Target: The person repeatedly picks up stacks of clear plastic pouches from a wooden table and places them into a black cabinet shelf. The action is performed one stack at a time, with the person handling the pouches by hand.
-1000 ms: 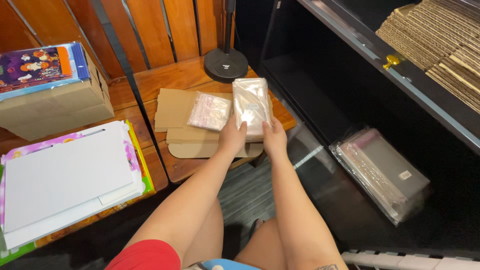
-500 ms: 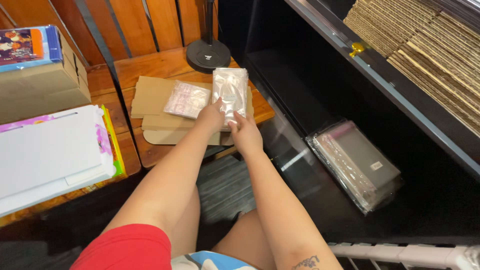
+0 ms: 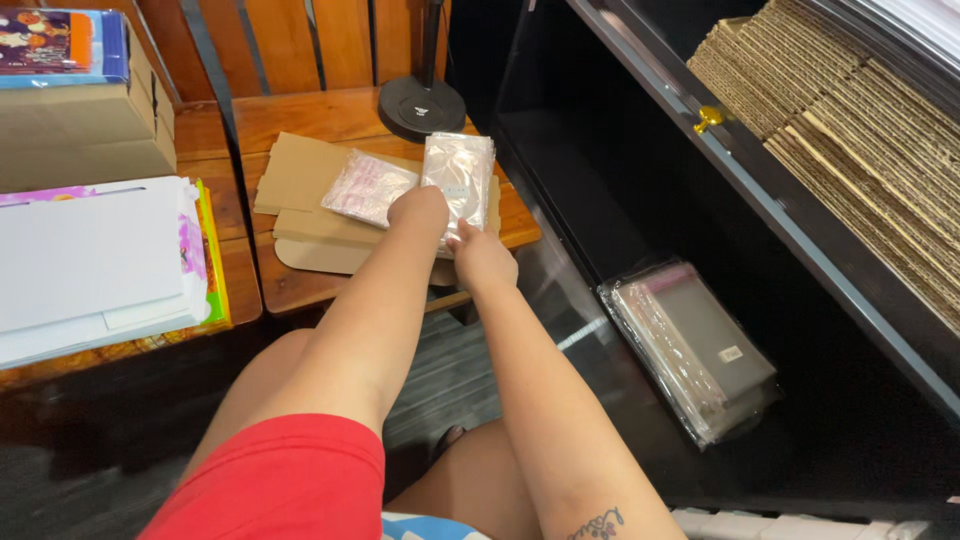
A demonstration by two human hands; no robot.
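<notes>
Clear plastic packet (image 3: pixel 458 180) lies on flat cardboard (image 3: pixel 300 190) on the wooden tabletop (image 3: pixel 310 112), with both hands on its near end. Left hand (image 3: pixel 418 208) presses down on the lower left corner, fingers curled; right hand (image 3: pixel 482 258) pinches the bottom edge at 6 o'clock. A second, pinkish bag (image 3: pixel 368 187) sits just beside it at 9 o'clock. A black lamp base (image 3: pixel 421 104) stands at 12 o'clock. Well apart at 4 o'clock, a stack of clear sleeves (image 3: pixel 690 345) rests on the dark shelf (image 3: pixel 620 200).
</notes>
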